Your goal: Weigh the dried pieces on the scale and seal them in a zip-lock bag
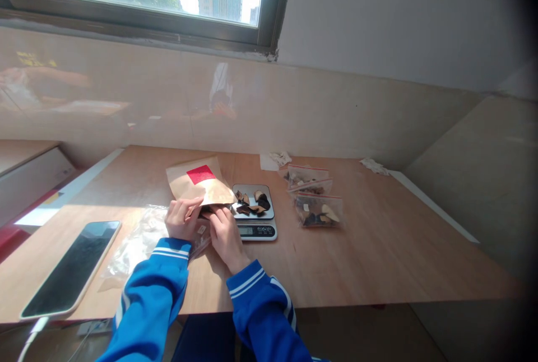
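A kraft paper envelope (202,184) with a red label is held up at its lower edge by my left hand (182,219) and my right hand (225,236). Its opening faces my hands, and what lies inside is hidden. Just right of my right hand stands a digital kitchen scale (256,230) with a dark tray holding several dark and tan dried slices (251,203). Under my wrists lies a crumpled clear plastic bag (138,247).
Two clear zip bags of dried slices (317,210) lie right of the scale on the wooden table (370,238). A smartphone (70,269) with a white cable lies at the left. Paper scraps (279,159) sit against the wall panel at the back.
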A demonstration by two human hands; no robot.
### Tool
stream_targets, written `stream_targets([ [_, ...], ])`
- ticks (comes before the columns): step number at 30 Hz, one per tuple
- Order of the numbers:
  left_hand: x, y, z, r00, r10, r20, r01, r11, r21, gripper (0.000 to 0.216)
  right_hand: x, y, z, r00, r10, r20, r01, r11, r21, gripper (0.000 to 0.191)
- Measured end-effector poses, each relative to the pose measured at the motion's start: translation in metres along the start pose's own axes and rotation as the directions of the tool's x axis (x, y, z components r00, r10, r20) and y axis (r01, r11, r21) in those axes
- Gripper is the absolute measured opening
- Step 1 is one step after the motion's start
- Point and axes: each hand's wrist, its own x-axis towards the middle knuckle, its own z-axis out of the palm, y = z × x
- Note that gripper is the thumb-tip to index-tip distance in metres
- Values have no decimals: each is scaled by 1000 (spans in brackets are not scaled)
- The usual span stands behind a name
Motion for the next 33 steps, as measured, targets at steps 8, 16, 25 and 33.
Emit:
stream_targets([
  [8,1,2,-1,1000,-8,2,8,1000,-6,14,1,-4,0,997,60,47,-60,998,-4,39],
  [16,0,1,-1,1000,-14,-4,14,1000,0,13,0,-1,3,999,35,-15,-34,999,30,41],
  [25,1,2,-1,999,-23,32,23,1000,-4,13,0,-7,3,997,33,75,-23,991,-132,45],
  [33,0,0,0,1000,-16,5,16,1000,11,13,-2,1,11,996,24,-89,-25,1000,-12,32],
])
